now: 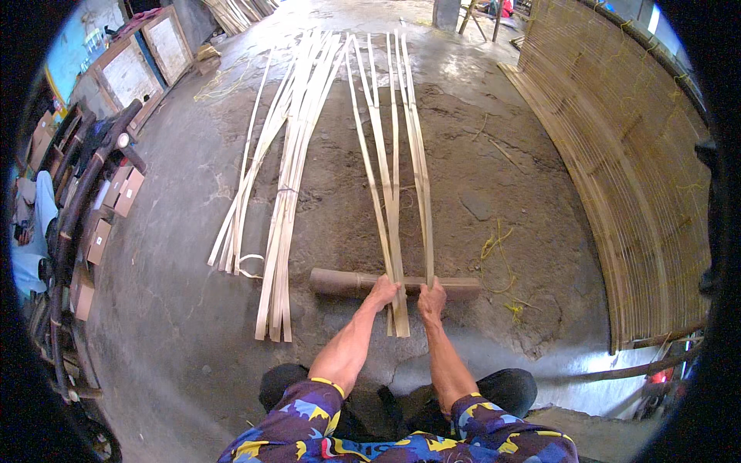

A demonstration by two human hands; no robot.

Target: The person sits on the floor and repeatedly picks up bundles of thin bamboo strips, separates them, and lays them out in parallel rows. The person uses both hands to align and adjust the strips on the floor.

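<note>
Long, pale bamboo strips (pixel 382 166) run away from me across the floor. My left hand (pixel 383 292) is closed around several of them, and their near ends stick out past my fist. A narrower group of strips (pixel 422 193) ends at my right hand (pixel 432 298), whose fingers are wrapped round it. Both fists are above a brown, round length of bamboo (pixel 340 283) lying crosswise on the floor. To the left lies a larger bundle of bamboo strips (pixel 282 224), tied partway along, with looser strips (pixel 235 208) beside it.
A large slatted bamboo mat (pixel 602 185) stands along the right side. Yellow string (pixel 494 241) lies on the concrete floor (pixel 177 231). At the left are a dark bamboo bench (pixel 77 201) and small cardboard boxes (pixel 99 239). More strips (pixel 239 11) lie at the back.
</note>
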